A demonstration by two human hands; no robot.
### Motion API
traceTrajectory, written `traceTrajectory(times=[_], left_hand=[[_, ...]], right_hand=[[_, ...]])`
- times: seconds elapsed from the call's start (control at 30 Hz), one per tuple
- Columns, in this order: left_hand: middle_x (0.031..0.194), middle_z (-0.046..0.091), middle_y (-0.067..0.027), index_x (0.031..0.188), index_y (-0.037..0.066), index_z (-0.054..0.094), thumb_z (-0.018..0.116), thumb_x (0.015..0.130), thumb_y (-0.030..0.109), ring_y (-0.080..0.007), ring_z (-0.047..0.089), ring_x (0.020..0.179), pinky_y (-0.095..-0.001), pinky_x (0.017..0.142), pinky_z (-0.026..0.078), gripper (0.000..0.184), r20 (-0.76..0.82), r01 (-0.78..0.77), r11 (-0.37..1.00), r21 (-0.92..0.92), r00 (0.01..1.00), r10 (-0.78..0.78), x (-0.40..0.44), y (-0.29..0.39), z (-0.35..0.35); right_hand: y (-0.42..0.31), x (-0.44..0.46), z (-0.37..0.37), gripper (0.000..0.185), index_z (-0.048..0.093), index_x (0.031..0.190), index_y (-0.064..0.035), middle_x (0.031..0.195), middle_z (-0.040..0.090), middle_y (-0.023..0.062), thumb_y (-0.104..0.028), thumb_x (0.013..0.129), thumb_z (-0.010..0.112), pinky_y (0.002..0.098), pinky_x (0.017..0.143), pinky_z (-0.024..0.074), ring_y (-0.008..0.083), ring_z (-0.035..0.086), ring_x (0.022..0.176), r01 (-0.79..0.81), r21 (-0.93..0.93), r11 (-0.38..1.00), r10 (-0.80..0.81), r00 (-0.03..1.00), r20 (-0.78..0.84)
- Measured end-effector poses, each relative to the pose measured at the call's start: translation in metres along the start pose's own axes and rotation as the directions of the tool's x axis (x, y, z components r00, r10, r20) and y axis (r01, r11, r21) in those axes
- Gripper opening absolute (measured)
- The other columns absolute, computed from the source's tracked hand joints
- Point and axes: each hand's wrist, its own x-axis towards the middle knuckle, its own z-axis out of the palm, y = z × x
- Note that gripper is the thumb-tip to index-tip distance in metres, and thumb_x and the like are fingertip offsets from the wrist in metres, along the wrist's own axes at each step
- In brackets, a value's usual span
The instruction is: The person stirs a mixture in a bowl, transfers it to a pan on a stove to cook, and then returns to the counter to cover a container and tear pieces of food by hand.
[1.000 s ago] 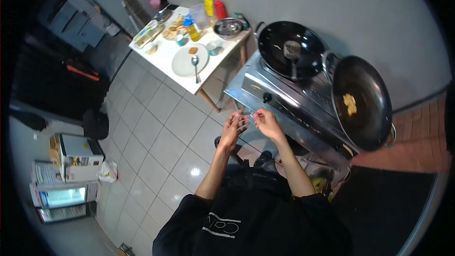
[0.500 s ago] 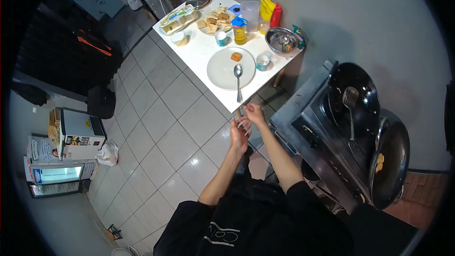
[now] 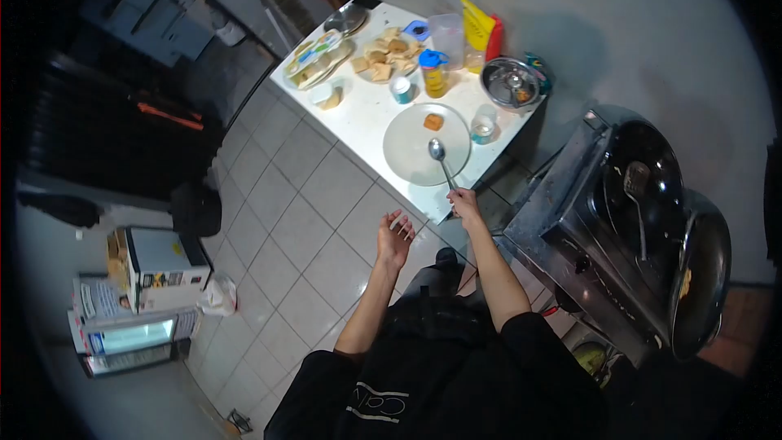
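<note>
Right hand at the handle of the spoon, left hand apart

The spoon (image 3: 437, 149) is right of centre in the frame, a little above the middle. Its bowl rests over the white plate (image 3: 401, 156), and its handle passes the plate's lower rim. The long axis runs from the bowl down and slightly to the right, so the end of the handle points to the right hand (image 3: 463, 202).

The right hand is the nearer one. It is at the lower corner of the worktop (image 3: 354, 132), its fingers together and, as it seems, clamped on the handle end; the exact contact is small to see. From this hand, the bowl lies up and to the left.

The left hand (image 3: 395, 239) is lower and more to the left, above the floor tiles. Its fingers are apart, and it holds nothing visible.

On the plate, above the spoon's bowl, lies a brown piece of food (image 3: 433, 122). A small glass cup (image 3: 483, 129) stands just right of the plate.
</note>
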Motion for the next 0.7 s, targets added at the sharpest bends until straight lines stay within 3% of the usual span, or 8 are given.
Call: traceTrajectory(times=[0.03, 0.1, 0.23, 0.37, 0.43, 0.5, 0.57, 0.7], left_hand=[[0.092, 0.047, -0.0057, 0.106, 0.008, 0.045, 0.041, 0.091, 0.038, -0.0166, 0.047, 0.079, -0.0321, 0.072, 0.042, 0.034, 0.026, 0.006, 1.000, -0.017, 1.000, -0.005, 0.005, 0.003, 0.002], [0.091, 0.047, -0.0053, 0.106, 0.008, 0.045, 0.042, 0.091, 0.037, -0.0161, 0.047, 0.077, -0.0316, 0.071, 0.042, 0.033, 0.092, 0.054, 0.998, -0.011, 0.994, -0.053, 0.012, 0.002, 0.015], [0.085, 0.047, -0.0046, 0.107, 0.008, 0.045, 0.043, 0.090, 0.031, -0.0152, 0.046, 0.074, -0.0291, 0.069, 0.041, 0.029, 0.188, 0.136, 0.987, 0.081, 0.971, -0.149, 0.013, -0.030, 0.078], [0.083, 0.048, -0.0008, 0.102, 0.011, 0.050, 0.045, 0.089, 0.033, -0.0131, 0.047, 0.075, -0.0275, 0.070, 0.039, 0.026, 0.458, 0.116, 0.940, 0.321, 0.850, -0.261, -0.015, -0.104, 0.148], [0.086, 0.050, -0.0010, 0.104, 0.010, 0.050, 0.045, 0.090, 0.033, -0.0120, 0.048, 0.075, -0.0265, 0.069, 0.039, 0.027, 0.612, -0.056, 0.908, 0.416, 0.756, -0.233, -0.060, -0.135, 0.182], [0.090, 0.052, -0.0047, 0.108, 0.006, 0.048, 0.042, 0.093, 0.022, -0.0111, 0.050, 0.073, -0.0247, 0.070, 0.041, 0.023, 0.792, -0.183, 0.883, 0.432, 0.545, -0.275, -0.098, -0.156, 0.209], [0.088, 0.054, -0.0046, 0.108, 0.005, 0.049, 0.044, 0.095, 0.022, -0.0095, 0.051, 0.069, -0.0230, 0.064, 0.041, 0.022, 0.894, -0.284, 0.879, 0.384, 0.351, -0.278, -0.138, -0.169, 0.235], [0.088, 0.054, -0.0035, 0.112, 0.004, 0.048, 0.048, 0.094, 0.021, -0.0083, 0.049, 0.072, -0.0211, 0.064, 0.040, 0.024, 0.906, -0.631, 0.652, 0.420, 0.245, -0.346, -0.201, -0.187, 0.291]], right_hand=[[-0.011, -0.012, -0.005, 0.014, 0.057, 0.077, -0.0018, 0.064, 0.049, 0.0008, -0.012, 0.086, 0.054, 0.0236, 0.039, 0.0300, 0.0089, 0.042, 0.047, 0.010, 0.012, 1.000, -0.010, 1.000, -0.029], [-0.025, -0.035, -0.029, 0.017, 0.055, 0.074, -0.0025, 0.063, 0.047, 0.0008, -0.011, 0.088, 0.050, 0.0210, 0.037, 0.0276, 0.0078, 0.042, 0.047, 0.042, 0.273, 0.961, -0.059, 0.997, 0.057], [-0.074, -0.131, -0.083, 0.021, 0.052, 0.074, -0.0015, 0.059, 0.043, 0.0003, -0.015, 0.090, 0.050, 0.0227, 0.037, 0.0265, 0.0073, 0.039, 0.044, 0.218, 0.307, 0.926, -0.225, 0.974, -0.011], [-0.107, -0.263, -0.162, 0.020, 0.052, 0.078, -0.0049, 0.065, 0.044, -0.0018, -0.018, 0.092, 0.049, 0.0183, 0.043, 0.0273, 0.0040, 0.038, 0.049, 0.486, 0.209, 0.849, -0.463, 0.874, -0.150], [-0.108, -0.338, -0.188, 0.020, 0.052, 0.078, -0.0053, 0.064, 0.045, -0.0024, -0.018, 0.093, 0.048, 0.0184, 0.043, 0.0261, 0.0034, 0.036, 0.049, 0.591, 0.153, 0.792, -0.502, 0.773, -0.388], [-0.095, -0.407, -0.220, 0.015, 0.054, 0.077, -0.0060, 0.063, 0.043, -0.0043, -0.012, 0.088, 0.048, 0.0191, 0.045, 0.0243, 0.0024, 0.036, 0.051, 0.668, -0.072, 0.741, -0.591, 0.597, -0.543], [-0.092, -0.471, -0.237, 0.015, 0.055, 0.077, -0.0058, 0.063, 0.044, -0.0045, -0.011, 0.088, 0.047, 0.0192, 0.046, 0.0243, 0.0024, 0.036, 0.053, 0.689, -0.056, 0.723, -0.456, 0.415, -0.788], [-0.073, -0.552, -0.318, 0.017, 0.059, 0.078, -0.0026, 0.064, 0.047, -0.0034, -0.009, 0.088, 0.047, 0.0195, 0.048, 0.0279, 0.0032, 0.040, 0.055, 0.468, -0.296, 0.832, -0.435, 0.220, -0.873]])
